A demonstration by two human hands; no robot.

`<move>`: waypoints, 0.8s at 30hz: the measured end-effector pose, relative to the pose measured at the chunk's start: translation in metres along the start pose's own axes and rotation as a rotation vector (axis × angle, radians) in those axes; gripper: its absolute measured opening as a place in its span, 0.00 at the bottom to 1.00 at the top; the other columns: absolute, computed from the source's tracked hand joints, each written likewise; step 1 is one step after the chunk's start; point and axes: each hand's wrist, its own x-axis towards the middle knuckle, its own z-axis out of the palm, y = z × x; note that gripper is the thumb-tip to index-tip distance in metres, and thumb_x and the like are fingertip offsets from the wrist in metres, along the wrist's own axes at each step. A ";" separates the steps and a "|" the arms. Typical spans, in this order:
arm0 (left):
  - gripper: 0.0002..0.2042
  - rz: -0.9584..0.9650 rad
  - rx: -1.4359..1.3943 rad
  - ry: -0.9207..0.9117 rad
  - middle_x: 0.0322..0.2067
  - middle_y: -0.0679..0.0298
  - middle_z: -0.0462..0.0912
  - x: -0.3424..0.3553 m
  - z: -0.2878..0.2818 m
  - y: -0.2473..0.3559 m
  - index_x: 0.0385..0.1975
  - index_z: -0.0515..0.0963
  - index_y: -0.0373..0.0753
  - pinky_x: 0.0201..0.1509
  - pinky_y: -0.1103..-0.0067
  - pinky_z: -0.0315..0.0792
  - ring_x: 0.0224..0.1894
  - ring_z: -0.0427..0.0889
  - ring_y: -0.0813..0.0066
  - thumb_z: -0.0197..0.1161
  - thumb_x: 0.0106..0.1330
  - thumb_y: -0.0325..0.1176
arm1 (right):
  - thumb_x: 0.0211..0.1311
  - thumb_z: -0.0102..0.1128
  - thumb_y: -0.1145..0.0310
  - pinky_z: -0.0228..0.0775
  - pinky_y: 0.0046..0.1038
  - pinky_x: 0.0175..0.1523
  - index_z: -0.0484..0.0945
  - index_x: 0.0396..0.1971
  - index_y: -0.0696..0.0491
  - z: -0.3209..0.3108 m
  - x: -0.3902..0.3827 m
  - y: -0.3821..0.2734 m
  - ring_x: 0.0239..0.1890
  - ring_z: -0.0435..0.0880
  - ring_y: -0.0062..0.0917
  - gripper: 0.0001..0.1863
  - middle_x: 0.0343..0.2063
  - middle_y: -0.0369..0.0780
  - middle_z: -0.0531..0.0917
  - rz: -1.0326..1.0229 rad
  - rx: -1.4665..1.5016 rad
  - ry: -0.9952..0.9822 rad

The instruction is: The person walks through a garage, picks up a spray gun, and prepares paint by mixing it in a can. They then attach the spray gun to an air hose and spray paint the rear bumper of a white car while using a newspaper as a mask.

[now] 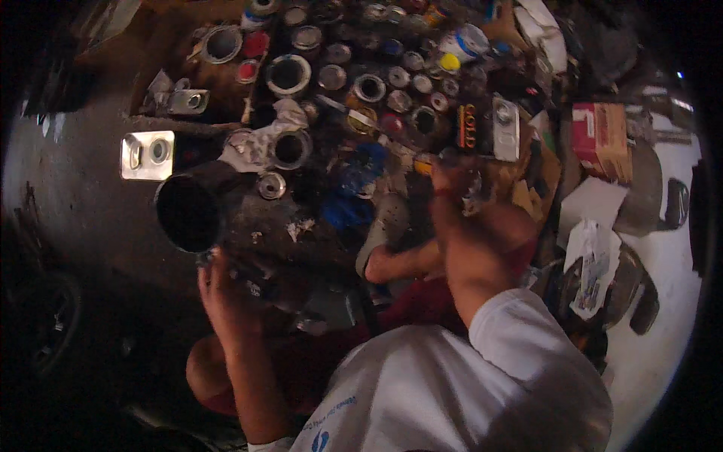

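A large dark can (217, 197) with a wide open mouth stands at the left; its inside is black. My left hand (218, 282) is at its near rim, the fingers closed against the edge beside a small dark piece. My right hand (447, 178) reaches forward among the tins, its fingers bent round something dark that I cannot make out. Close by it are a black tin (482, 129) with a silver top lying to the right and an open tin (424, 120). Shadow and blur hide much of the right fingers.
Many paint tins crowd the far floor, among them an open tin (289, 75) and a tipped white tin (465, 43). A silver-topped can (147, 156) stands at the left. Crumpled rag (252, 147), blue plastic (350, 207) and a red carton (600, 141) lie about. My foot (384, 226) is in the middle.
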 end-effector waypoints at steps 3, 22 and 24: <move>0.18 0.057 0.101 0.031 0.44 0.65 0.81 0.003 0.016 0.000 0.57 0.79 0.37 0.47 0.76 0.74 0.43 0.81 0.75 0.63 0.79 0.44 | 0.46 0.81 0.37 0.61 0.47 0.77 0.58 0.78 0.55 0.019 0.035 0.029 0.74 0.69 0.49 0.64 0.75 0.52 0.66 -0.160 0.095 -0.153; 0.34 -0.005 -0.067 0.054 0.61 0.47 0.83 -0.018 -0.028 0.178 0.77 0.66 0.39 0.67 0.67 0.72 0.62 0.82 0.54 0.58 0.80 0.54 | 0.60 0.80 0.54 0.56 0.46 0.78 0.66 0.68 0.49 -0.447 -0.285 -0.313 0.74 0.67 0.41 0.41 0.67 0.43 0.74 -1.180 0.699 -0.463; 0.33 0.033 -0.051 0.017 0.57 0.45 0.85 -0.047 -0.062 0.250 0.76 0.68 0.43 0.65 0.65 0.73 0.60 0.83 0.52 0.57 0.79 0.58 | 0.57 0.82 0.50 0.55 0.49 0.78 0.69 0.61 0.49 -0.538 -0.343 -0.369 0.75 0.66 0.44 0.39 0.66 0.42 0.76 -1.384 0.776 -0.421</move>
